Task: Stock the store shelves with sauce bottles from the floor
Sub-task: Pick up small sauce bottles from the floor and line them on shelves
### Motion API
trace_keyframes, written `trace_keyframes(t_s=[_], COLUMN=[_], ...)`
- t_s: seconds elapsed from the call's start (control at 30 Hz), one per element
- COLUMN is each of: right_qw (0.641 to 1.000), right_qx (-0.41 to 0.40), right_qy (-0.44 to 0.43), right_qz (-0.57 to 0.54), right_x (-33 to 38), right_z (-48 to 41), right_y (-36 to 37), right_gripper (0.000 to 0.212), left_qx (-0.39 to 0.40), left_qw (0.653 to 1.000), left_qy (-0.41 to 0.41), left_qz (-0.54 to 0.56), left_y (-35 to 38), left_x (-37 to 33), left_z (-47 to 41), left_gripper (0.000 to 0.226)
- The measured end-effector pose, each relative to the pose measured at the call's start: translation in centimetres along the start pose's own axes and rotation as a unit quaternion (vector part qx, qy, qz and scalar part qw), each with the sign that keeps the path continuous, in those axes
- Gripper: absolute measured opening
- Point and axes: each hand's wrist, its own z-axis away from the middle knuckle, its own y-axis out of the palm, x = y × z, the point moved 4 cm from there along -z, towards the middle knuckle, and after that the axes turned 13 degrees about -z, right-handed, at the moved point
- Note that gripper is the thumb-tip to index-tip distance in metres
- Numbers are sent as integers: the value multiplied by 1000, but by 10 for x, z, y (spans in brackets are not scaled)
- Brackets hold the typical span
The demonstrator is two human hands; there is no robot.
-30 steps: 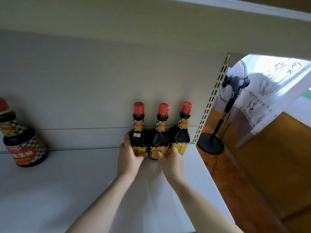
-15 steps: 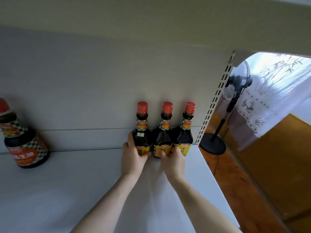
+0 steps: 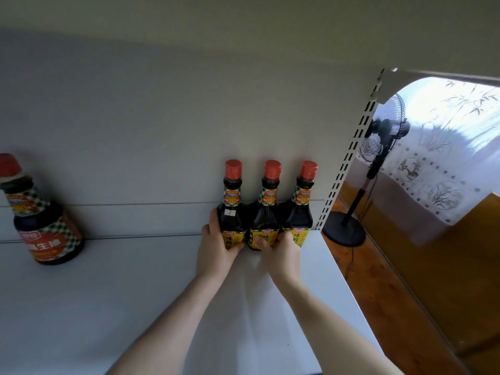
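Note:
Three dark sauce bottles with red caps and yellow labels stand upright side by side at the back right of the white shelf (image 3: 135, 307), against its rear panel. My left hand (image 3: 216, 247) wraps the base of the left bottle (image 3: 232, 212). My right hand (image 3: 281, 253) grips the base of the middle bottle (image 3: 267, 215), with its fingers also touching the right bottle (image 3: 300, 212). A larger sauce bottle (image 3: 40, 226) with a red label stands alone at the far left of the shelf.
A slotted upright post (image 3: 349, 158) marks the shelf's right end. Beyond it a black standing fan (image 3: 378, 147) stands on a wooden floor (image 3: 392, 307), beside a cloth-covered table (image 3: 446, 171). Another shelf runs overhead.
The three bottles and both hands have stayed together at the back of the shelf; only the camera view has shifted slightly, so they sit a little further right in the frame.

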Motion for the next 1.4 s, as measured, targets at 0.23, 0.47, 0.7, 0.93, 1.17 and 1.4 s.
trace_keyframes(t_s=[0.23, 0.47, 0.7, 0.93, 1.17, 1.4], right_qw=[972, 930, 867, 777, 693, 626], right_qx=[100, 204, 339, 468, 550, 617], right_qy=[-92, -186, -287, -375, -440, -451], right_qz=[192, 244, 224, 190, 156, 157], right_x=[-6, -3, 38, 70, 93, 95], right_z=[9, 43, 107, 221, 377, 537], right_y=[-19, -27, 34, 131, 239, 346], right_gripper=[37, 48, 48, 48, 48, 48], left_qx=[34, -34, -91, -135, -167, -199], left_qw=[994, 960, 934, 910, 859, 805], left_qy=[12, 92, 12, -106, -305, -409], left_qz=[-108, -263, -345, -378, -376, -382], left_y=[-16, -82, -167, -264, -367, -469], left_x=[7, 45, 83, 125, 209, 301], left_z=[13, 80, 174, 275, 404, 528], left_gripper=[92, 69, 79, 71, 61, 48])
